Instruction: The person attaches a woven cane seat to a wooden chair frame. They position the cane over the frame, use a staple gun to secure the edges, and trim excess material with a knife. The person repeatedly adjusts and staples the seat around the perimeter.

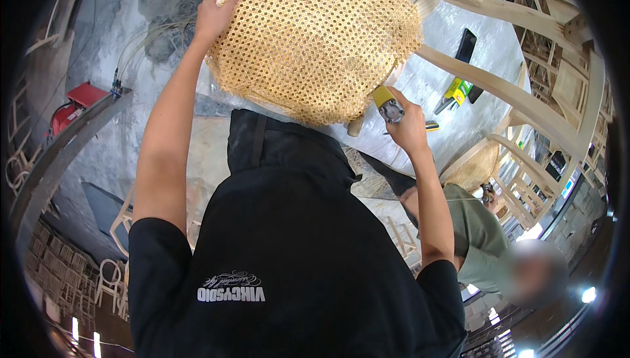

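Observation:
A sheet of woven cane webbing (pixel 315 36) is spread over the seat of a pale wooden chair (pixel 512 85), whose frame extends to the right. My left hand (pixel 218 17) is closed on the far-left edge of the seat, thumb over the webbing. In my right hand (pixel 410 125) is a yellow and grey staple gun (pixel 389 105), gripped by its body. Its yellow end touches or nearly touches the near-right edge of the webbing. The webbing's border is ragged and hides most of the seat rim.
On the grey worktable (pixel 164 3) to the right lie a green and yellow box (pixel 454 92) and a black tool (pixel 466 46). A red machine (pixel 85 95) stands at left, near a hose. At lower right a co-worker (pixel 479 233) handles another cane seat (pixel 476 168). Stacked wooden chairs (pixel 65 266) stand behind.

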Available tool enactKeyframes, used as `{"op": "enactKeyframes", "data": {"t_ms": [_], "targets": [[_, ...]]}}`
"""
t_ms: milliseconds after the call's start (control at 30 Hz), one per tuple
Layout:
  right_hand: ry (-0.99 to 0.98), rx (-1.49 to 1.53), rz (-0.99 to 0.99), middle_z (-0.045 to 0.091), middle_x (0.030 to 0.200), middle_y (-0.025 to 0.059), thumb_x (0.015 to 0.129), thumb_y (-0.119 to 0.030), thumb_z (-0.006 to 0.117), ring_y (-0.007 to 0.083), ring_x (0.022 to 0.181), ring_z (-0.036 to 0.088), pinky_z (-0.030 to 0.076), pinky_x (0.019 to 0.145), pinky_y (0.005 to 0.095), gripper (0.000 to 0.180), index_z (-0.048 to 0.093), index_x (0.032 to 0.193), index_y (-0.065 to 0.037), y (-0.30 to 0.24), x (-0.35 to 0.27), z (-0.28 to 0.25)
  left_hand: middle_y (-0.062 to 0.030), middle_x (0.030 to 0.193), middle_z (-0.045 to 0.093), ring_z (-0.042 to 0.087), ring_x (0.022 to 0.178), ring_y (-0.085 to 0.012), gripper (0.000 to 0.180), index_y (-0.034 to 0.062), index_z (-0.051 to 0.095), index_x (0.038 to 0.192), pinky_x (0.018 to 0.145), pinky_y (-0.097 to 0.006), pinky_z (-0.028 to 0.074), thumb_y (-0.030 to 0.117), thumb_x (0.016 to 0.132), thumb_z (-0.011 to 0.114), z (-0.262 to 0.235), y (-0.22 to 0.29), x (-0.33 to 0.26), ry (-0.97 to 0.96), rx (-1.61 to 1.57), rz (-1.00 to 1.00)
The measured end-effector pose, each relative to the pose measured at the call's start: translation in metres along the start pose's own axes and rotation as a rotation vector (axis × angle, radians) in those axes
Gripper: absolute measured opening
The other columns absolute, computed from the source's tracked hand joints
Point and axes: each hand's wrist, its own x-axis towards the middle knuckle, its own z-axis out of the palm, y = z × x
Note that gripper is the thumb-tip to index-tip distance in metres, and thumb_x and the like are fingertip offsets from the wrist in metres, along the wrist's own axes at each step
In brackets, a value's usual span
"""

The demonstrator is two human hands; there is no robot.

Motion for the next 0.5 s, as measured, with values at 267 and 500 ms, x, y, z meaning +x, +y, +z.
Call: {"op": "enactKeyframes", "data": {"t_ms": [267, 500], "targets": [[0.153, 0.188, -0.026, 0.068, 0.104, 0.0264, 0.068, 0.008, 0.065, 0.0435, 0.099, 0.066, 0.054, 0.084, 0.0424, 0.06, 0.062, 0.126, -0.003, 0.002, -0.026, 0.014, -0.0174, 0.111, 0.072, 0.069, 0.103, -0.0261, 0.067, 0.0003, 0.066, 0.124, 0.091, -0.037, 0.051, 0.057, 0.088, 0.067, 0.001, 0.005, -0.002, -0.004, -0.048, 0.0], [0.237, 0.33, 0.023, 0.069, 0.108, 0.0251, 0.07, 0.008, 0.068, 0.041, 0.101, 0.067, 0.054, 0.085, 0.0386, 0.056, 0.062, 0.126, -0.001, 0.01, -0.043, 0.015, -0.0166, 0.105, 0.073, 0.069, 0.098, -0.0245, 0.063, -0.0002, 0.068, 0.119, 0.087, -0.036, 0.051, 0.055, 0.089, 0.067, -0.001, 0.003, 0.003, 0.005, 0.005, -0.033]]}}
